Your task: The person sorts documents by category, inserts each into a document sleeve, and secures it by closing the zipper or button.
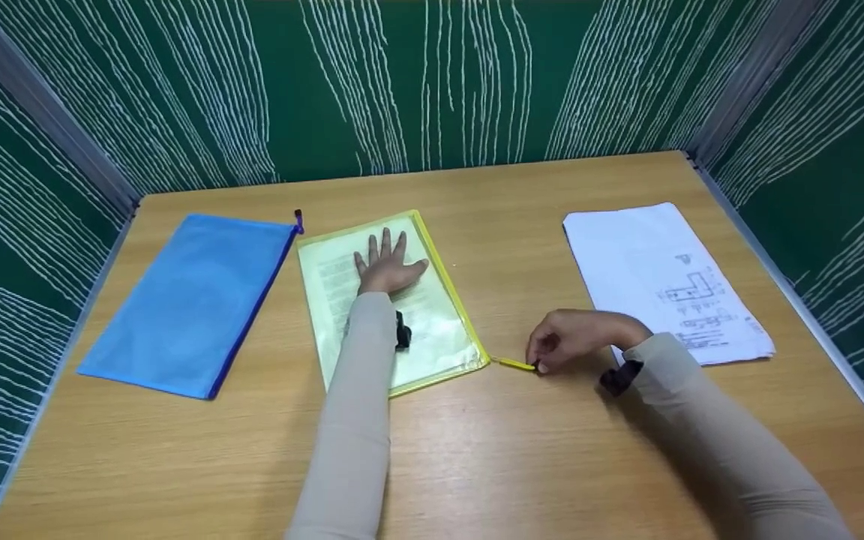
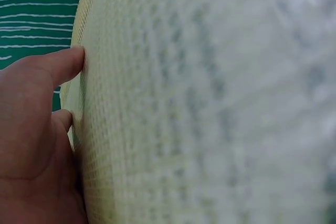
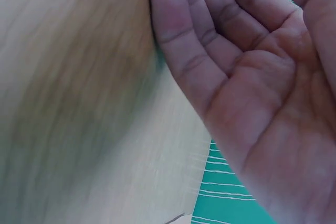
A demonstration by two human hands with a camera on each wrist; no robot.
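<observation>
A yellow-edged mesh zipper pouch (image 1: 436, 307) lies on the table with printed paper showing through it. My left hand (image 1: 388, 271) rests palm down on its upper part, fingers spread. In the left wrist view, the thumb and a fingertip touch the pouch's mesh surface up close. At the pouch's near right corner, a yellow zipper pull (image 1: 513, 364) stretches out to the right. My right hand (image 1: 573, 335) pinches its dark end between thumb and finger, low over the wood. The right wrist view shows that palm with curled fingers; the pull is hidden there.
To the left lies a blue zipper pouch (image 1: 196, 300) with a dark-tipped pull (image 1: 298, 220) at its far corner. A stack of white sheets (image 1: 619, 255) with printed drawings sits right, beside my right wrist. Green walls (image 1: 469, 82) with white lines enclose the wooden table (image 1: 447, 465).
</observation>
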